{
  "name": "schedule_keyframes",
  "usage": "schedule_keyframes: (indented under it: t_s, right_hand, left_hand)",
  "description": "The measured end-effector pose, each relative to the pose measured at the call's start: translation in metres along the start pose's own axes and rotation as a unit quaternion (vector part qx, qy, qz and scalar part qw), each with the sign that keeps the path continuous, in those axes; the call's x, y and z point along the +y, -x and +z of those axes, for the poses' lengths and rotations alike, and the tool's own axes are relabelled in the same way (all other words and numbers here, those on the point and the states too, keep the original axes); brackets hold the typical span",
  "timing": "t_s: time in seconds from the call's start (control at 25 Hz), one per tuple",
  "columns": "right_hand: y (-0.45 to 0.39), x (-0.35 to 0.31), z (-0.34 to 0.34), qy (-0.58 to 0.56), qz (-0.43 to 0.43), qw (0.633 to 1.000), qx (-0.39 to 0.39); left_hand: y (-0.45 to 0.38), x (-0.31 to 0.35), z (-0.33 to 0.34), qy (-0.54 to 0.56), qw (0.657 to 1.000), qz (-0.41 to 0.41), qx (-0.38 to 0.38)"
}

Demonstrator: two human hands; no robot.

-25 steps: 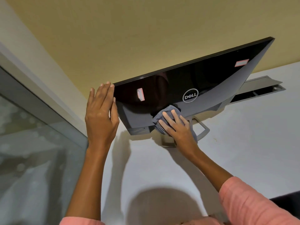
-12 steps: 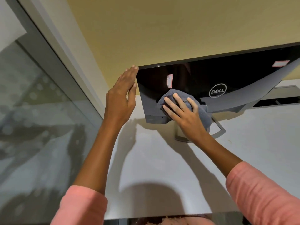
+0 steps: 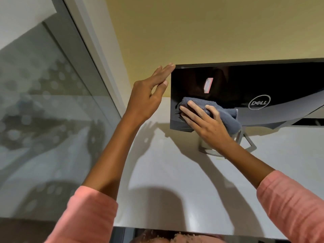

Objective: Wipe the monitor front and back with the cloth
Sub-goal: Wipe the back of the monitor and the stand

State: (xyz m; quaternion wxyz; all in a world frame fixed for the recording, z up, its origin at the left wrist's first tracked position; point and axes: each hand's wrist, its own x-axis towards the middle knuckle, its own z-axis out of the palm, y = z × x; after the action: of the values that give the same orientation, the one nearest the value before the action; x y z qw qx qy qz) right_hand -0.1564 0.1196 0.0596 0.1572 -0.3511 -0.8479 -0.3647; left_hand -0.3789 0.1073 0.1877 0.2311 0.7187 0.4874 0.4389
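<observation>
The monitor (image 3: 245, 81) stands on a white desk (image 3: 175, 181), its glossy black back turned to the camera, with a round logo (image 3: 259, 102) on it and a small pale sticker (image 3: 208, 85) left of the logo. The grey cloth (image 3: 210, 111) lies against the monitor's lower left back. The right hand (image 3: 205, 123) presses it there with fingers spread and nearly straight, flat on the cloth rather than curled round it. The left hand (image 3: 150, 95) is at the monitor's upper left corner, open, fingers straight and together; the fingertips seem to touch the corner edge, though the angle makes contact hard to confirm. Below the monitor a silver stand (image 3: 249, 146) rests on the desk, partly hidden by the right wrist. Both arms wear pink sleeves (image 3: 289, 204). Hand and arm shadows fall across the desk below the monitor. Behind the monitor rises a yellow wall (image 3: 201, 32). Left of the monitor, a frosted glass panel (image 3: 43, 120) in a pale frame meets the desk's edge.
</observation>
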Motion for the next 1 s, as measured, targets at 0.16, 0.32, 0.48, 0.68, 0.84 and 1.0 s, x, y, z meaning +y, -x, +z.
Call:
schedule_keyframes:
  t_s: [0.16, 0.32, 0.48, 0.68, 0.84, 1.0]
  right_hand:
    - [-0.018, -0.032, 0.010, 0.022, -0.082, 0.995, -0.047]
    - [0.008, -0.020, 0.011, 0.042, -0.096, 0.991, -0.080]
    - [0.046, 0.014, 0.010, 0.037, -0.077, 0.994, -0.068]
    - [0.011, 0.009, 0.008, -0.009, -0.010, 0.999, 0.034]
    - [-0.017, -0.016, 0.018, -0.028, -0.050, 0.998, 0.030]
    - [0.021, -0.003, 0.027, -0.002, -0.112, 0.993, -0.032]
  left_hand:
    - [0.002, 0.003, 0.001, -0.029, 0.999, 0.012, -0.006]
    - [0.001, 0.004, 0.000, -0.043, 0.999, 0.019, -0.006]
    - [0.005, 0.006, 0.004, -0.052, 0.998, 0.025, 0.000]
    - [0.007, 0.005, 0.014, -0.092, 0.995, 0.039, 0.026]
    - [0.013, 0.008, 0.025, -0.112, 0.992, 0.031, 0.052]
    - [0.013, 0.011, 0.031, -0.136, 0.988, 0.027, 0.074]
